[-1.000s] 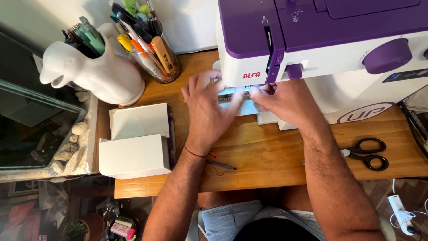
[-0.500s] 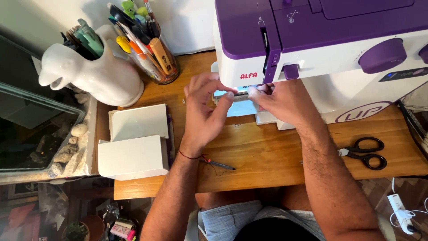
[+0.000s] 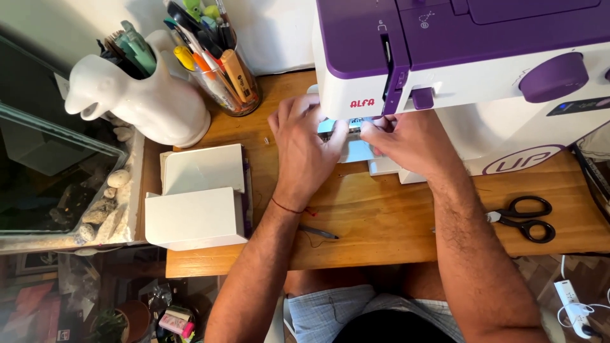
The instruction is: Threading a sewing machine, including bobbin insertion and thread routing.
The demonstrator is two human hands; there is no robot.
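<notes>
Small grey piece pinched between left hand and right hand.

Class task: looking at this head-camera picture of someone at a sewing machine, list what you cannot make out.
- Needle area: hidden by sewing machine, left hand, right hand.
- What the fingers pinch: too small.
- Machine's right end: cut off by frame edge.
- Scissors blades: partly hidden by forearm.

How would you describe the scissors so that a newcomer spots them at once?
Start at the purple and white sewing machine on the wooden table. Look beyond the right hand, towards the table's right edge. The scissors lie flat there, the only black-handled tool.
</notes>
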